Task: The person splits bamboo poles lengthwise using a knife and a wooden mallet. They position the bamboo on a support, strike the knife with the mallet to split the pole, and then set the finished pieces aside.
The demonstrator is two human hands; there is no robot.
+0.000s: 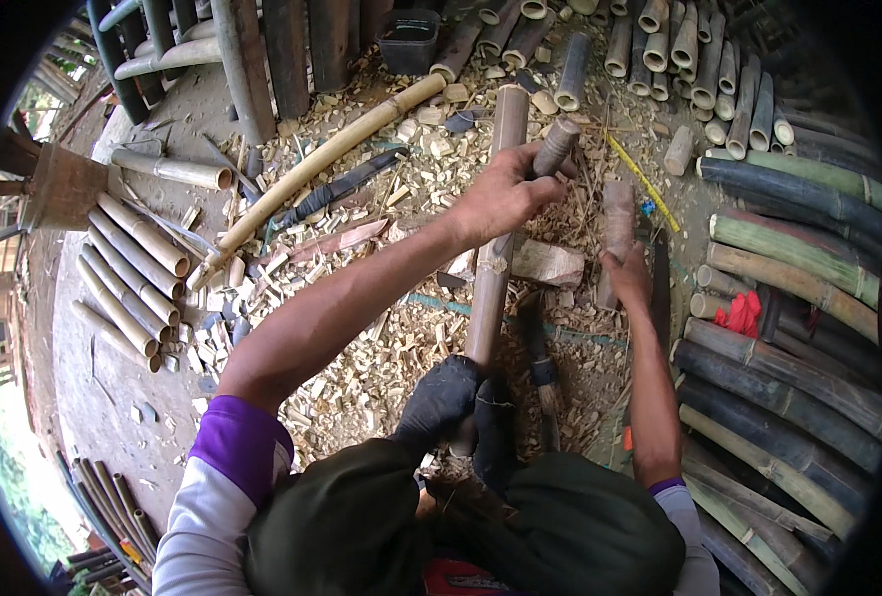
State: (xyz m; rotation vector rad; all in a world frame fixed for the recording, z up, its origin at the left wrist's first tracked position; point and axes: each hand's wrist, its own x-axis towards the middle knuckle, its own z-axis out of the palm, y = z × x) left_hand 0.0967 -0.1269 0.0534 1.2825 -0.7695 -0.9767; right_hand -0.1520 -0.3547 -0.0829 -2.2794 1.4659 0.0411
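Observation:
A long brown bamboo pole (pixel 492 288) runs up from between my black-covered feet (pixel 443 399). Over its upper part reaches my left hand (pixel 511 199), closed around a short, ringed brown cylinder (pixel 557 147). The cylinder tilts up to the right beside the pole; whether the two are joined is hidden by my fingers. On the right, my right hand (pixel 628 276) grips the lower part of a thick, worn wooden club (pixel 619 214), which points away from me. A pale wooden block (pixel 548 263) lies on the ground between the pole and the club.
Wood chips (pixel 362 343) cover the ground. A dark-handled blade tool (pixel 540 363) lies right of the pole. Cut bamboo (pixel 779 372) is stacked at right, with more at far right and left. A yellow measuring tape (pixel 645 182), bamboo pole (pixel 332 169) and black tub (pixel 407 42) lie farther off.

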